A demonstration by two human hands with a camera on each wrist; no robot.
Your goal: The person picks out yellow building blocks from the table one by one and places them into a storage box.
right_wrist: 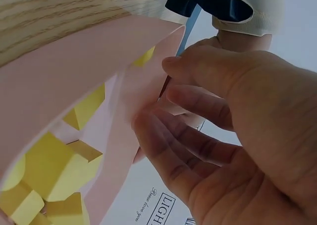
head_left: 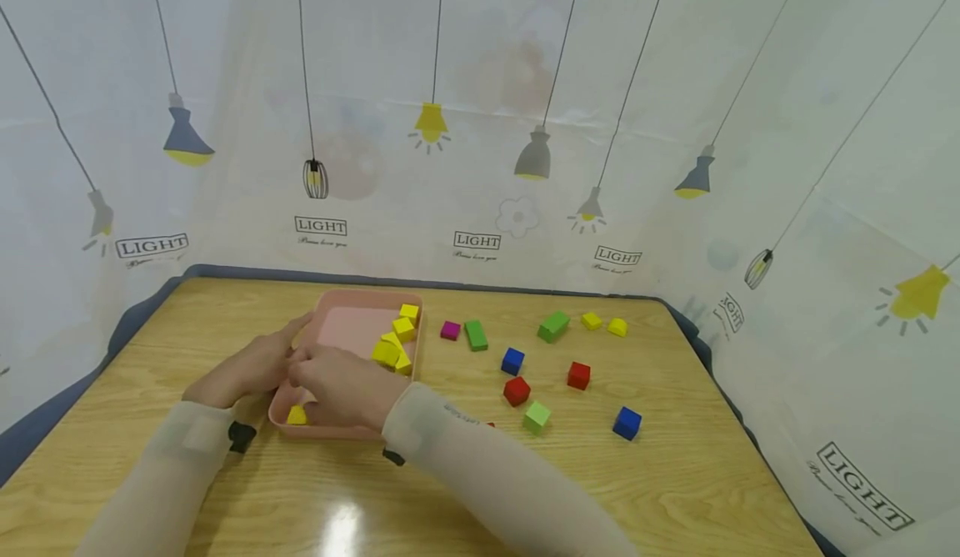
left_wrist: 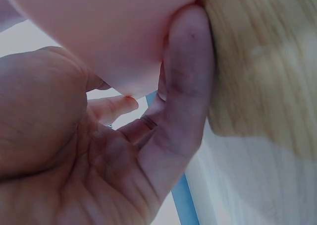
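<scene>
A shallow pink tray (head_left: 348,323) lies on the left side of the table. My left hand (head_left: 255,365) holds its left side from outside; in the left wrist view its fingers (left_wrist: 185,76) curve round the tray's wall. Over the tray, my right hand (head_left: 348,383) reaches to the same side. In the right wrist view its loosely bent fingers (right_wrist: 153,136) touch the wall, with no block visible in them. Several yellow blocks (head_left: 387,353) lie along the tray's right side. Another yellow block (head_left: 297,415) sits in the near left corner, partly behind the right hand.
Right of the tray are scattered blocks: magenta (head_left: 450,330), green (head_left: 476,335), blue (head_left: 513,361), red (head_left: 517,391), light green (head_left: 537,417) and yellow (head_left: 592,321). Another blue block (head_left: 627,424) lies farther right. A lamp-printed curtain (head_left: 480,198) surrounds the wooden table (head_left: 675,482).
</scene>
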